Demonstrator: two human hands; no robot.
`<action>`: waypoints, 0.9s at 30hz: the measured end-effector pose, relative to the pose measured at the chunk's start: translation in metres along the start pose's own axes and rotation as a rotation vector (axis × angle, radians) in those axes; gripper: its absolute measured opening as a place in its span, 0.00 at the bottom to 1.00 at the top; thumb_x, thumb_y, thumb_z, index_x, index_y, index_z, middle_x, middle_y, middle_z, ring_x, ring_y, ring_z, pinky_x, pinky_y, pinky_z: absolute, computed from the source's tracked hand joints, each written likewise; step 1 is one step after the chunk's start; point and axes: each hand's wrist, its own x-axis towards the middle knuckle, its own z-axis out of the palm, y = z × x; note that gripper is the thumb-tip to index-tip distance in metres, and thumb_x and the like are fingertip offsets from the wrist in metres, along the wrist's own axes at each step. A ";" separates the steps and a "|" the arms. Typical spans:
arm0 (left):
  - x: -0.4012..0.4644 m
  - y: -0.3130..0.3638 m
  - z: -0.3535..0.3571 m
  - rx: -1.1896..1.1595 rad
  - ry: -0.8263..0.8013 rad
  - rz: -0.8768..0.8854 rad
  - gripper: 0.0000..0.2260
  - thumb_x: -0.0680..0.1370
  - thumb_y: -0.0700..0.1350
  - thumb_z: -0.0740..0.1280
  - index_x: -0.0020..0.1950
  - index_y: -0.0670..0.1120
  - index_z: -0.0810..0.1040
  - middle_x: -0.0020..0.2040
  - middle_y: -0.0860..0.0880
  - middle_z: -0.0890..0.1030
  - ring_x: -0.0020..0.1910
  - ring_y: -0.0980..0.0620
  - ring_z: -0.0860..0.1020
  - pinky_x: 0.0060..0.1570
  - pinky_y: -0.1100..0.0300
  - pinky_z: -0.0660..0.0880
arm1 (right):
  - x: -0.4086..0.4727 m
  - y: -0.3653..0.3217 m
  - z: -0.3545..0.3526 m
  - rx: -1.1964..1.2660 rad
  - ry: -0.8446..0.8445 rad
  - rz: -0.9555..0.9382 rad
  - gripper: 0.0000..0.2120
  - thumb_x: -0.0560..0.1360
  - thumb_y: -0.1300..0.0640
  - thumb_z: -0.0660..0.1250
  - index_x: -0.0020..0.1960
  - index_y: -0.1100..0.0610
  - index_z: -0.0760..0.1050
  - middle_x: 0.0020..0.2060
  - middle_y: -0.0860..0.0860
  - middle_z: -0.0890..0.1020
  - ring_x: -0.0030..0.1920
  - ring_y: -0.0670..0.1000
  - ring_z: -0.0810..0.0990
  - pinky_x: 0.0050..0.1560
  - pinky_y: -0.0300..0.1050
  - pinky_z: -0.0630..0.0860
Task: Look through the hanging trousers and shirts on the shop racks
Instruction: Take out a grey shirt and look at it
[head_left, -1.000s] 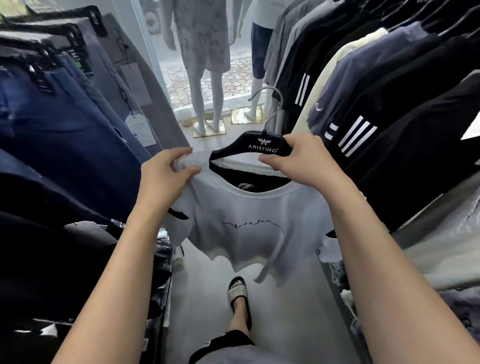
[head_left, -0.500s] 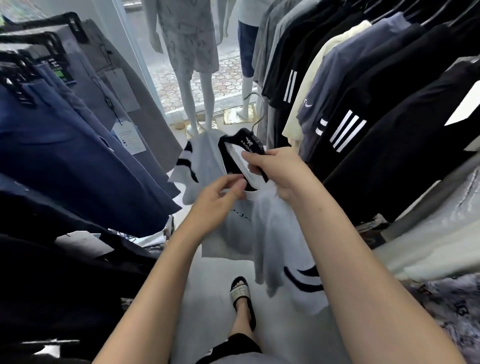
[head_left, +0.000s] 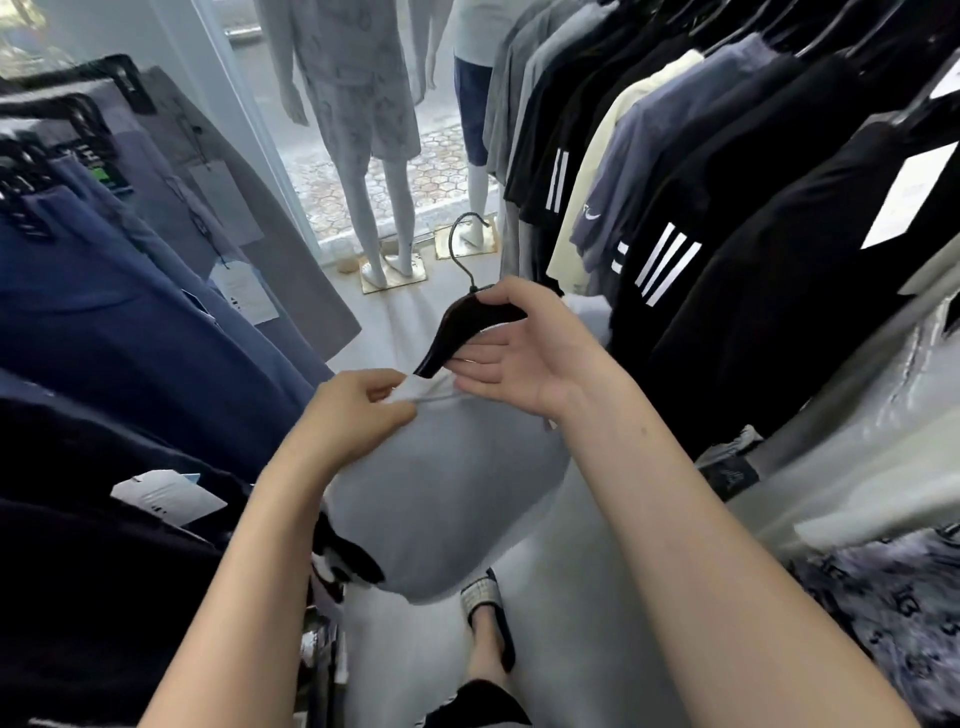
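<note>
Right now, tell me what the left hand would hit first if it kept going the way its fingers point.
The left hand, pinching the white T-shirt collar, points rightward toward the right hand under the black hanger. It would probably meet that palm first, though depth is unclear.

Pale floor with 2 mannequin stands and a sandalled foot.

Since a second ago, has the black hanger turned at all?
Yes. The black hanger faced the camera square-on with its logo showing; now it points edge-on, down toward the left hand, while the mannequin behind stays put.
</note>
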 end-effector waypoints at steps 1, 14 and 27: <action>0.001 -0.001 -0.003 0.018 0.007 0.007 0.09 0.72 0.45 0.67 0.45 0.59 0.83 0.39 0.60 0.82 0.45 0.59 0.78 0.41 0.63 0.72 | -0.002 -0.002 -0.002 0.045 -0.009 0.013 0.25 0.73 0.52 0.64 0.63 0.70 0.74 0.60 0.65 0.80 0.63 0.62 0.78 0.70 0.55 0.69; 0.002 0.036 0.003 0.153 0.060 0.173 0.12 0.74 0.40 0.62 0.48 0.54 0.82 0.44 0.55 0.82 0.48 0.53 0.76 0.40 0.66 0.70 | -0.034 -0.015 -0.024 0.448 -0.045 -0.027 0.14 0.73 0.63 0.62 0.58 0.60 0.68 0.67 0.62 0.74 0.59 0.73 0.77 0.68 0.67 0.66; 0.001 0.115 -0.007 0.001 0.242 0.222 0.13 0.69 0.41 0.64 0.31 0.58 0.81 0.25 0.59 0.76 0.34 0.53 0.74 0.37 0.58 0.69 | -0.132 -0.053 -0.060 -0.102 0.100 -0.242 0.20 0.79 0.52 0.61 0.63 0.65 0.76 0.54 0.60 0.85 0.55 0.56 0.85 0.61 0.51 0.77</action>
